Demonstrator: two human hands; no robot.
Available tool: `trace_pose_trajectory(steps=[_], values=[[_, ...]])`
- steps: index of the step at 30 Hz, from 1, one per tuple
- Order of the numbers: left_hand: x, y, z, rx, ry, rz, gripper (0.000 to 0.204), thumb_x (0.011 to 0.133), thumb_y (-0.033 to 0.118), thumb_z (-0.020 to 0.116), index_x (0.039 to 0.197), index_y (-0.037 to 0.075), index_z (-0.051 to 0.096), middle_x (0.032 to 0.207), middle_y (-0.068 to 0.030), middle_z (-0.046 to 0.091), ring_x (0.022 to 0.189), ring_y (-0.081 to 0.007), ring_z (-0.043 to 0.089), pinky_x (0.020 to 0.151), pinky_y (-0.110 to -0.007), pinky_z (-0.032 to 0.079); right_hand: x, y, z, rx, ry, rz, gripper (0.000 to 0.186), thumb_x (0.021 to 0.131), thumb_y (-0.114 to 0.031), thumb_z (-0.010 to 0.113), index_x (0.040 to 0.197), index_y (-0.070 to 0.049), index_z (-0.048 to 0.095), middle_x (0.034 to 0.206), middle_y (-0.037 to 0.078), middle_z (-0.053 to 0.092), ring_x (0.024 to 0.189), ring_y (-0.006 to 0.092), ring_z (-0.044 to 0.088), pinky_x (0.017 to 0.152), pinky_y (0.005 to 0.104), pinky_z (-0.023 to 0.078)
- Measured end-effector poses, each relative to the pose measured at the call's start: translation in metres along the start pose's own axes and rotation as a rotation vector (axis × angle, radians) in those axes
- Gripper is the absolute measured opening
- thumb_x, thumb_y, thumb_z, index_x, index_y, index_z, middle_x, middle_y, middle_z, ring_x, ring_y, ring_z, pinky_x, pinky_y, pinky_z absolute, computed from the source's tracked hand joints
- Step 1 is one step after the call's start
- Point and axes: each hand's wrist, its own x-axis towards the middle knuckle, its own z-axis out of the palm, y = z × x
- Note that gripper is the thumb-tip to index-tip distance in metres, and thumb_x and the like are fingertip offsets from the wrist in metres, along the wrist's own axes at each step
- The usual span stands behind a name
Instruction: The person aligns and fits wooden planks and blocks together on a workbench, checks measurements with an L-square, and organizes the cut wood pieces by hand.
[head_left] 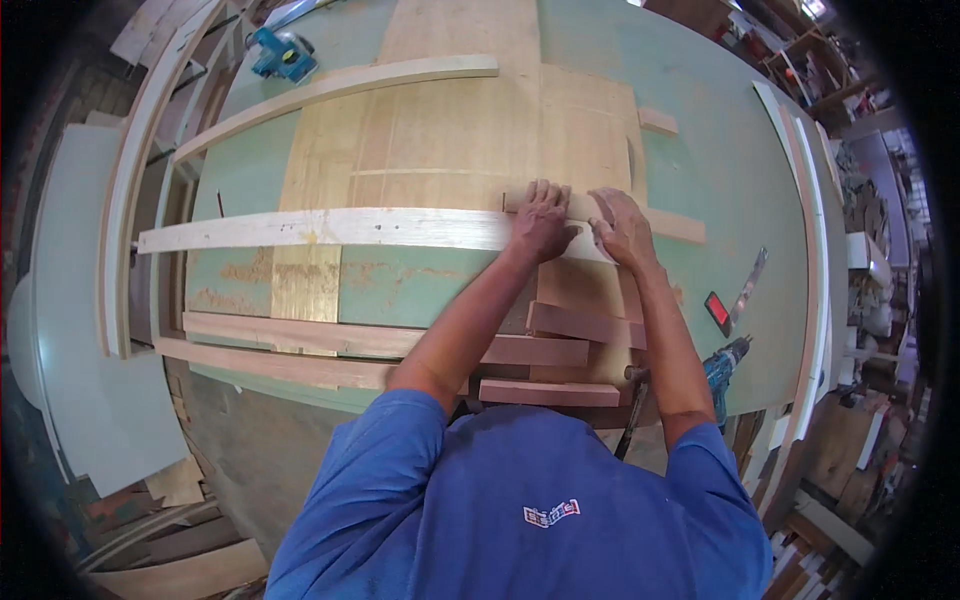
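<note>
Both hands are side by side near the middle of the bench, on a short pale wooden piece [580,205] that lies against a long whitewashed wooden strip [380,228]. My left hand [540,225] has its fingers bent over the two pieces where they meet. My right hand [620,230] grips the short piece a little to the right, thumb toward the left hand. Beneath them are light plywood boards [450,130] on a green bench top [720,170]. Reddish wooden strips [385,338] lie nearer my body, below the hands.
A blue power tool [282,55] sits at the back left beside another wooden strip [335,85]. At right lie a red-and-black object [718,312], a metal rule [750,285] and a cordless drill [720,375]. A dark clamp [635,400] is at the near edge; stacked boards [70,250] stand left.
</note>
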Motion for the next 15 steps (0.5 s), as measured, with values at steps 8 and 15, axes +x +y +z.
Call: trace_pose_trajectory(steps=[8, 15], values=[[0.003, -0.012, -0.008, 0.014, 0.044, 0.049, 0.049, 0.09, 0.025, 0.075, 0.13, -0.001, 0.068, 0.12, -0.0159, 0.069, 0.123, -0.031, 0.061, 0.107, -0.046, 0.043, 0.022, -0.023, 0.015, -0.125, -0.199, -0.018, 0.059, 0.084, -0.011, 0.068, 0.142, -0.003, 0.06, 0.142, 0.021, 0.063, 0.136, 0.0405, 0.057, 0.118, 0.0469, 0.046], [0.005, -0.018, -0.008, -0.044, -0.007, 0.072, 0.046, 0.091, 0.022, 0.076, 0.128, -0.004, 0.068, 0.122, -0.0177, 0.068, 0.123, -0.0325, 0.062, 0.108, -0.045, 0.044, 0.032, -0.02, 0.012, -0.136, -0.278, -0.034, 0.059, 0.079, -0.005, 0.067, 0.138, -0.002, 0.065, 0.133, 0.02, 0.069, 0.126, 0.0397, 0.063, 0.112, 0.0471, 0.05]])
